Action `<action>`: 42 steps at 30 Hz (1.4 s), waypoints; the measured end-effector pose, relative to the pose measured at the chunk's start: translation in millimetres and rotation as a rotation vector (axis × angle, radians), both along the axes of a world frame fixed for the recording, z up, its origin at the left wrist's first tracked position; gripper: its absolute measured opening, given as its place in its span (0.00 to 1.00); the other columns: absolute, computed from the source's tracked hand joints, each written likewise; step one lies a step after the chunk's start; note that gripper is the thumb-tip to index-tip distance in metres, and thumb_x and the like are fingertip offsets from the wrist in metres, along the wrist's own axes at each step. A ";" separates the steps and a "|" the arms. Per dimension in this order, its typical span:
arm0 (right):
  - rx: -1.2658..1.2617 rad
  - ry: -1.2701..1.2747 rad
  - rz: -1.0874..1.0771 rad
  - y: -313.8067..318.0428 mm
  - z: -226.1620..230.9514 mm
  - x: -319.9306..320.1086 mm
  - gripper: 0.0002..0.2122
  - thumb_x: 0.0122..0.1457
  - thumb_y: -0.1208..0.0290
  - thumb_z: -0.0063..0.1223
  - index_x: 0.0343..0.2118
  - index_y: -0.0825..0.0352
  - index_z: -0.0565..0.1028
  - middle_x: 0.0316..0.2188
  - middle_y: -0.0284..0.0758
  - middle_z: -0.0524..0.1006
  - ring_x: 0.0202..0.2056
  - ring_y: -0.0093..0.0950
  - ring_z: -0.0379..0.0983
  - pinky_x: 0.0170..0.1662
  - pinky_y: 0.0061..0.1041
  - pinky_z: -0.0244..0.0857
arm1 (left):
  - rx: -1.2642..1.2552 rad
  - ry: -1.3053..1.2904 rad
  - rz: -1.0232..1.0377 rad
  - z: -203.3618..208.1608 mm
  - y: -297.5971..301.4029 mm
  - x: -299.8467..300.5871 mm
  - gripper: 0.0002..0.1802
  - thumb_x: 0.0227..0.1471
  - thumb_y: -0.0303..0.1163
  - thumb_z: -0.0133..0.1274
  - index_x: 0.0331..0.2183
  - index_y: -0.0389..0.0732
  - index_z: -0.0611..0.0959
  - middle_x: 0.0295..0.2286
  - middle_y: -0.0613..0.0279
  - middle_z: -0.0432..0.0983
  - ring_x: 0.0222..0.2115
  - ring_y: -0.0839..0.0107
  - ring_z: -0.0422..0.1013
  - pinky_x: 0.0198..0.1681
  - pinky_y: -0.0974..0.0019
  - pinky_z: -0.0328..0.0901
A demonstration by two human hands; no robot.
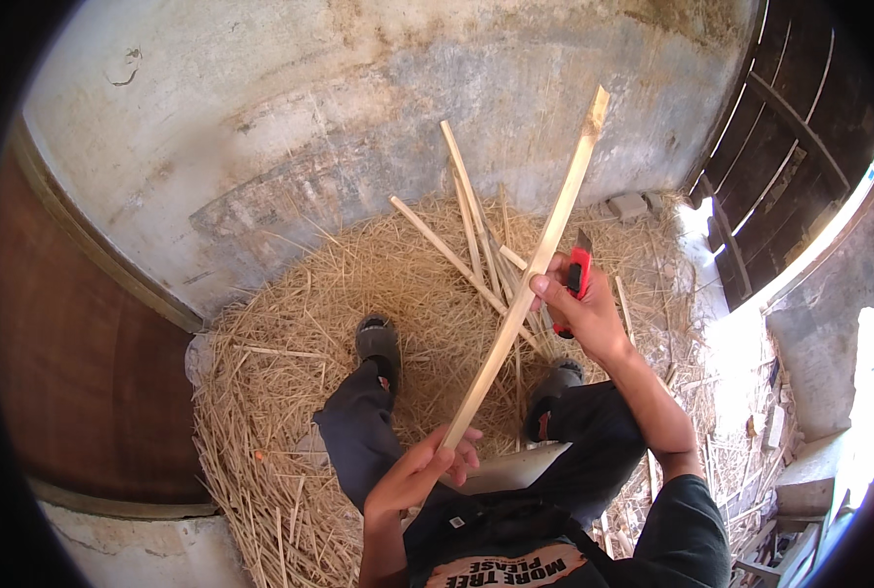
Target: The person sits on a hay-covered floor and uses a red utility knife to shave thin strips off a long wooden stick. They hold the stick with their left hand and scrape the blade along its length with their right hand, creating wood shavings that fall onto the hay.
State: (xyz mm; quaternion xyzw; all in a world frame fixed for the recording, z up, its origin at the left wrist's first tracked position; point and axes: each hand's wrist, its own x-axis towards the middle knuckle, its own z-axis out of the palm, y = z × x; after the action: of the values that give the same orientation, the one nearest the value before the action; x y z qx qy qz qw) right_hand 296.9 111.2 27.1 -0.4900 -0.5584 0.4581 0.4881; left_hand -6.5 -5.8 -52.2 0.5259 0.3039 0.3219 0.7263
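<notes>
A long pale bamboo strip [515,328] slants across the middle, from my lap up toward the wall, with a darker, rough patch near its far end. Its near end rests in my left hand [422,470], the thumb lying along it and the fingers curled beneath. Farther up, my right hand [584,309] pinches the strip between thumb and fingers. That same hand also grips a red and black utility knife [578,272], blade out and pointing away from me, beside the strip.
Several more strips [466,220] lean against the stained wall [358,127] beyond my feet. Shavings and straw-like slivers [270,431] cover the floor around my dark shoes [378,343]. A brown panel [94,353] stands at left, dark boards [790,127] at right, and a small block [628,206] by the wall.
</notes>
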 end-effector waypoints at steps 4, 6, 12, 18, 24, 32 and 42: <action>0.163 0.006 -0.016 -6.6 3.2 -3.3 0.13 0.72 0.63 0.56 0.47 0.70 0.78 0.32 0.33 0.83 0.30 0.19 0.73 0.35 0.26 0.69 | -0.267 0.005 -0.018 -14.2 11.9 0.6 0.25 0.79 0.49 0.38 0.44 0.36 0.78 0.29 0.71 0.65 0.27 0.81 0.60 0.30 0.73 0.58; 0.323 -0.029 -0.067 -8.9 -4.7 -0.3 0.13 0.72 0.65 0.54 0.48 0.71 0.77 0.32 0.35 0.82 0.32 0.23 0.75 0.39 0.29 0.72 | -0.229 0.097 0.073 2.5 14.6 9.3 0.25 0.79 0.49 0.38 0.41 0.36 0.77 0.27 0.72 0.63 0.26 0.81 0.57 0.28 0.73 0.55; 0.627 -0.567 0.019 -28.8 -10.2 -4.8 0.11 0.66 0.67 0.62 0.46 0.66 0.79 0.31 0.38 0.79 0.29 0.33 0.81 0.33 0.33 0.74 | 0.054 0.242 0.215 37.0 22.0 21.8 0.25 0.79 0.45 0.36 0.36 0.36 0.77 0.24 0.72 0.63 0.24 0.82 0.57 0.27 0.72 0.54; 0.845 -0.813 0.059 -35.1 -21.1 -25.9 0.15 0.60 0.60 0.71 0.44 0.62 0.80 0.29 0.33 0.77 0.24 0.33 0.79 0.25 0.32 0.72 | 0.114 0.236 0.233 40.1 30.8 33.3 0.35 0.78 0.54 0.34 0.39 0.31 0.81 0.20 0.72 0.63 0.20 0.83 0.56 0.23 0.73 0.54; 0.886 -0.787 0.013 -34.8 -23.8 -30.5 0.15 0.59 0.60 0.71 0.43 0.62 0.80 0.27 0.31 0.76 0.22 0.31 0.78 0.24 0.31 0.71 | 0.137 0.268 0.267 46.6 31.7 41.3 0.38 0.78 0.55 0.33 0.36 0.30 0.83 0.17 0.72 0.63 0.18 0.82 0.57 0.22 0.71 0.54; 0.888 -0.835 -0.067 -37.6 -19.2 -36.2 0.12 0.59 0.60 0.71 0.41 0.57 0.82 0.25 0.27 0.76 0.23 0.27 0.78 0.26 0.28 0.70 | 0.187 0.360 0.352 48.4 31.1 47.9 0.40 0.77 0.57 0.33 0.32 0.32 0.82 0.16 0.73 0.62 0.17 0.83 0.57 0.21 0.71 0.53; 0.824 -0.849 -0.096 -32.2 -16.3 -27.6 0.12 0.58 0.62 0.72 0.40 0.61 0.84 0.26 0.31 0.78 0.22 0.30 0.77 0.24 0.30 0.70 | 0.153 0.359 0.411 41.3 24.4 50.6 0.35 0.78 0.53 0.36 0.28 0.35 0.79 0.17 0.72 0.64 0.18 0.84 0.59 0.21 0.72 0.54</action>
State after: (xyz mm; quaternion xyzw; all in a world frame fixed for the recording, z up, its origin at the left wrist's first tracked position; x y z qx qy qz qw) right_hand 269.2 79.0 10.8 -0.4252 -0.8139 -0.0551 0.3920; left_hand 44.1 18.6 -10.9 0.5552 0.5028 0.3861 0.5384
